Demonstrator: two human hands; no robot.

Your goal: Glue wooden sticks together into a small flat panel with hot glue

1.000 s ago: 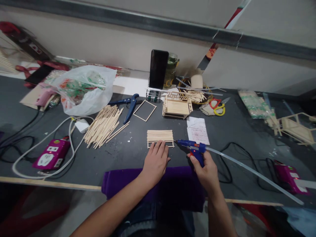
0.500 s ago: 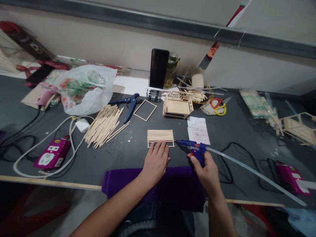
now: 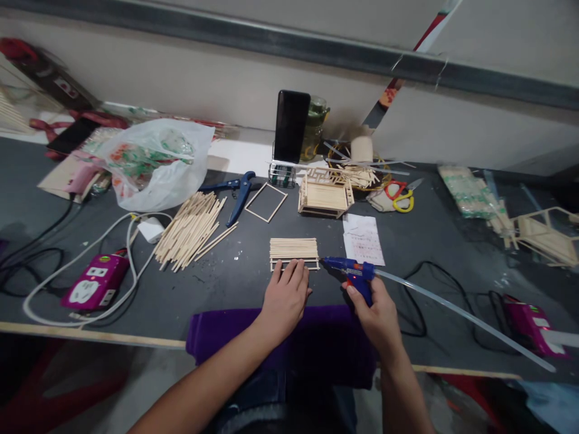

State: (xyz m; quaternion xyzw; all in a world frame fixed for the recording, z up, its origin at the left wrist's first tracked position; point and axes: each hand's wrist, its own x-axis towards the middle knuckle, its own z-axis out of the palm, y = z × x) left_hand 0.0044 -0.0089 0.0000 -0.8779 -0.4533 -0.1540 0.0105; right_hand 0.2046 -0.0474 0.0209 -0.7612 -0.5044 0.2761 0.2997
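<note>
A small panel of wooden sticks [image 3: 294, 247], laid side by side on a frame, lies flat on the dark table. My left hand [image 3: 286, 293] rests with its fingers stretched over the panel's near edge, hiding part of it. In my right hand [image 3: 373, 307] is a blue glue gun [image 3: 350, 266], its nozzle at the panel's lower right corner. A long clear glue stick [image 3: 461, 318] sticks out of the back of the gun. Beyond the panel are an empty stick frame [image 3: 266, 202] and a small wooden stick model [image 3: 325, 198].
Loose sticks [image 3: 192, 232] lie left, near a blue cutter [image 3: 240, 199] and a plastic bag [image 3: 163, 163]. Purple power sockets [image 3: 96, 281] stand at left and right. A phone [image 3: 292, 126], scissors [image 3: 404, 196] and written paper [image 3: 363, 240] are further back. A purple cloth [image 3: 217, 331] covers the near edge.
The glue gun in my right hand has shifted very slightly left and down at the panel's right end. My left hand stays nearly in place, fingers a touch lower.
</note>
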